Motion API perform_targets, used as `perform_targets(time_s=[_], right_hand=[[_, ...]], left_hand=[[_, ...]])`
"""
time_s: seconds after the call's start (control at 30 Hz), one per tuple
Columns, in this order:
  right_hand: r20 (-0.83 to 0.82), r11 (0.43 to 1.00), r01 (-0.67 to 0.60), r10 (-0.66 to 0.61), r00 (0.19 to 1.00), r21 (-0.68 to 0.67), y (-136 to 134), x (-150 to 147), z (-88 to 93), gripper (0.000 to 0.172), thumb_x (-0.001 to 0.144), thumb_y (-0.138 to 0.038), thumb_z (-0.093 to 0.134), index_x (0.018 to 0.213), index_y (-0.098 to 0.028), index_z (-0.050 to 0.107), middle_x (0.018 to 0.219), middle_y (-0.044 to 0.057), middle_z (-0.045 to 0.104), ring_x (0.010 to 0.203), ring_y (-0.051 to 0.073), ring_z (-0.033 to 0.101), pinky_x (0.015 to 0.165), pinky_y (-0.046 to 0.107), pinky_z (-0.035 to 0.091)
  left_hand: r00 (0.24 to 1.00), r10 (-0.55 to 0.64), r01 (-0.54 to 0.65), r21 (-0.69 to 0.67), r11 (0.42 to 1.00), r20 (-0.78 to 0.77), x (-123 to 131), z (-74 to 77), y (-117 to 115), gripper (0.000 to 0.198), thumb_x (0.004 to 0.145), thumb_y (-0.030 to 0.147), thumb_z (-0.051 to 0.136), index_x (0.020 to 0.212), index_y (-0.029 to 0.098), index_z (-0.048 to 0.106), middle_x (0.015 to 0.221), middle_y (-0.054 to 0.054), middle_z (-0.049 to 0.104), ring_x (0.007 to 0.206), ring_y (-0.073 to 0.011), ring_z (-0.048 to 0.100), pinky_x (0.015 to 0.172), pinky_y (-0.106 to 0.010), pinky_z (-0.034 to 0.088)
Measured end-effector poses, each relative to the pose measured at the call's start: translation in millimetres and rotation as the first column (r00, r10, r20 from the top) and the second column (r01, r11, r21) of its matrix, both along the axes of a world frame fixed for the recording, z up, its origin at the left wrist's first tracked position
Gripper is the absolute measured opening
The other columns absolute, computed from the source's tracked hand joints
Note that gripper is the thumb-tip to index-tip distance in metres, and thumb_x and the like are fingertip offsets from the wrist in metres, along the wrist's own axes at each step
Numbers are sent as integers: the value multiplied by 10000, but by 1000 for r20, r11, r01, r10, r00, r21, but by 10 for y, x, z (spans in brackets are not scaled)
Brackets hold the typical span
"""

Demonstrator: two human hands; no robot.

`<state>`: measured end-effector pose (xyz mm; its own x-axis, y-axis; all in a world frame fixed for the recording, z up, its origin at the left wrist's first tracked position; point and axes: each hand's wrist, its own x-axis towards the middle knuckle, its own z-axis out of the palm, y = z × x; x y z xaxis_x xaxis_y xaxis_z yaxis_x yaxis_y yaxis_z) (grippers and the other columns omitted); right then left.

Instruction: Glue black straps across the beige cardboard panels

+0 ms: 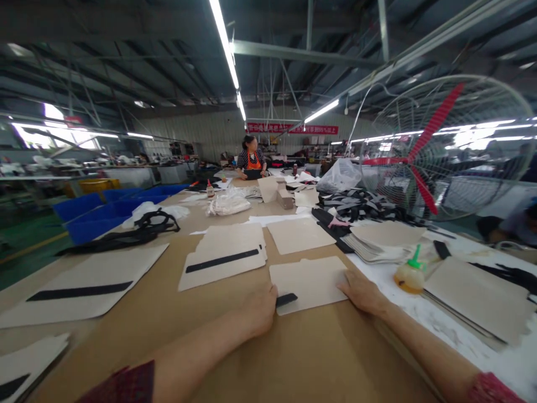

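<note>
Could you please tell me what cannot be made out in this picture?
Head view: the left hand covers one end of the black strip, so its grip cannot be told.
Head view: lettering on the banner is too small and blurred.
Head view: the lower-left panel is cut off by the frame edge.

Single head-worn view, low and close over the bench (168, 336), facing 12 o'clock along its length; fan (436, 145) at 2 o'clock, forearms entering from 6.

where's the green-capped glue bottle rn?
Glue bottle sits right of the right hand on the white sheet, head view's right side, near the stack of beige panels.
</note>
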<state>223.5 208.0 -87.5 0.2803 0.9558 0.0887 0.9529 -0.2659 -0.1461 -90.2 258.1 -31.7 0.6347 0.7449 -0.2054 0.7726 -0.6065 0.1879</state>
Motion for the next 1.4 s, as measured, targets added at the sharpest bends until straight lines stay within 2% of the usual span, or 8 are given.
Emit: perform_targets(time_s=[0.23,0.43,0.6,0.7,0.77,0.83,1.1,1.4], right_hand=[[122,981,-169,157,980,95,-1476,-723,-327,567,963,-502,390,1382,-150,539,1441,169,528,1319,332,508,1052,515,451],[225,883,-326,260,939,339,-2164,-1123,-594,483,921,-544,456,1274,-263,627,1347,134,618,1248,359,573,913,579,548],[81,761,-473,492,867,443,-2226,-1357,-79,328,932,-420,476,1135,-295,701,1205,92,701,1167,312,639,941,516,567],[-137,721,-533,642,754,443,-2181,-1787,330,265,956,-358,471,1042,-289,712,1099,65,733,1087,231,681,906,359,588],[-254,722,-485,653,714,494,-2146,-2134,515,239,965,-359,479,968,-267,699,1066,62,730,1014,192,698,841,280,594],[-319,706,-418,661,680,572,-2105,-2433,604,226,961,-350,498,1069,-247,668,1074,68,715,972,170,696,810,252,592],[-400,665,-380,714,574,643,-2045,-2786,538,393,968,-237,479,1355,-261,542,1175,79,626,1019,143,647,838,241,567],[-363,627,-260,685,631,734,-2093,-2740,506,73,899,-238,600,919,-243,670,1065,58,651,988,162,655,822,234,546]], left_hand=[[988,-86,75,-89,993,-126,-1089,112,-1110,848,665,27,545,1469,239,379,1597,-120,328,1240,-323,584,998,-450,513],[998,40,-45,-133,990,-41,-1793,190,-1822,778,708,97,541,1455,276,415,1498,-94,491,1168,-265,629,948,-371,515],[922,350,-282,-334,899,164,-1889,453,-2063,311,805,287,579,1100,266,676,1080,-31,733,980,-234,668,825,-328,502],[737,636,-285,-748,600,228,-1778,564,-2097,322,725,363,689,1014,227,645,871,2,751,550,-100,537,484,-208,348],[636,731,-112,-908,404,247,-1698,564,-2107,406,686,369,738,1030,203,601,794,4,745,400,-44,332,392,-199,188],[596,755,50,-951,305,274,-1633,520,-2118,451,656,383,788,1010,183,594,738,-4,735,361,-22,238,364,-206,128],[531,773,268,-934,235,347,-1468,368,-2167,422,617,387,854,880,146,628,667,-14,693,327,3,266,320,-190,123],[503,792,272,-933,235,346,-1361,295,-2171,483,654,478,835,940,159,612,609,26,652,329,5,240,324,-177,124]])
